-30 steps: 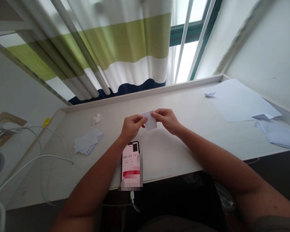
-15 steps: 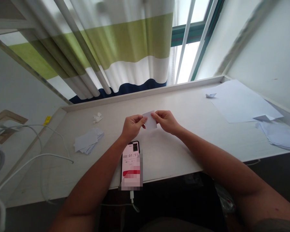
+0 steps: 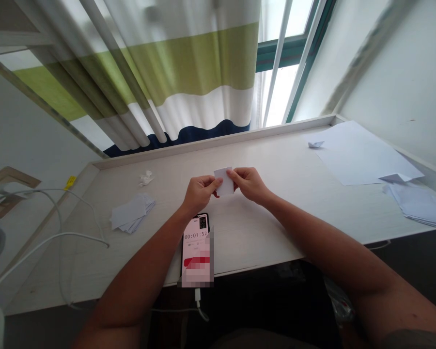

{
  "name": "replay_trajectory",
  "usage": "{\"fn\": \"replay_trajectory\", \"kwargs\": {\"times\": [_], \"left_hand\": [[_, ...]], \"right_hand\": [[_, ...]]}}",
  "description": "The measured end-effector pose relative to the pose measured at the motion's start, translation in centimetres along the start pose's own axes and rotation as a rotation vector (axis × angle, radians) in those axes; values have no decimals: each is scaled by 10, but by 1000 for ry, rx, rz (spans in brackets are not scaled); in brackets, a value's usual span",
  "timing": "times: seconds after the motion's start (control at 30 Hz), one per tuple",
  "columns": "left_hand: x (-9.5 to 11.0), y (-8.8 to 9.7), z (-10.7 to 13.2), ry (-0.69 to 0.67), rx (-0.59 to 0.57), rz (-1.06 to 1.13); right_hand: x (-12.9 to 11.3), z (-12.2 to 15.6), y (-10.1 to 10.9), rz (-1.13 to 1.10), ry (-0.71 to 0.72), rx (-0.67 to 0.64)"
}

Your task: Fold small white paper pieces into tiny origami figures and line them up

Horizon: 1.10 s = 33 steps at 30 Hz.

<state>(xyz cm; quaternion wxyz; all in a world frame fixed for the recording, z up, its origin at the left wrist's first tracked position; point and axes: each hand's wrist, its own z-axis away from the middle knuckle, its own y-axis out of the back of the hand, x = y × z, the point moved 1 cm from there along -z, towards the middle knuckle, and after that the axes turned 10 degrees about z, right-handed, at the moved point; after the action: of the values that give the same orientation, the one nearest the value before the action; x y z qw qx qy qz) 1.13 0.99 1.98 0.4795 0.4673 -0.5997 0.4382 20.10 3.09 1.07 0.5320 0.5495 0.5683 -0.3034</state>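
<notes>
Head camera shows me a white desk (image 3: 247, 232) under a striped curtain (image 3: 189, 63) and a window (image 3: 279, 92). The left hand (image 3: 201, 194) and right hand (image 3: 250, 185) hold a small white paper (image 3: 224, 181) above the desk, fingers pinched on its edges. A phone (image 3: 195, 228) lies just below the left wrist. A paper stack (image 3: 132, 213) sits to the left, and a paper boat (image 3: 316, 144) rests on a sheet (image 3: 356, 155) to the right.

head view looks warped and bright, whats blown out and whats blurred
Head view: the window glares white behind the striped curtain; the desk edges bow from wide-angle distortion; a mosaic blurs part of the phone; the left hand, right hand and paper square between them look sharp.
</notes>
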Motion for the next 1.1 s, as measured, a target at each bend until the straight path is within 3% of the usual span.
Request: {"fn": "replay_trajectory", "kwargs": {"times": [0.17, 0.37, 0.7, 0.97, 1.1], "left_hand": [[1, 1, -1, -5, 37, 57], [0, 0, -1, -7, 46, 50], [4, -1, 2, 2, 44, 34], [3, -3, 2, 15, 44, 33], [1, -4, 2, 0, 78, 25]], "right_hand": [[-1, 2, 0, -21, -27, -118], [-1, 3, 0, 0, -47, -103], [3, 3, -1, 58, -64, -216], [-4, 5, 0, 283, -8, -145], [-5, 6, 0, 234, 15, -170]]}}
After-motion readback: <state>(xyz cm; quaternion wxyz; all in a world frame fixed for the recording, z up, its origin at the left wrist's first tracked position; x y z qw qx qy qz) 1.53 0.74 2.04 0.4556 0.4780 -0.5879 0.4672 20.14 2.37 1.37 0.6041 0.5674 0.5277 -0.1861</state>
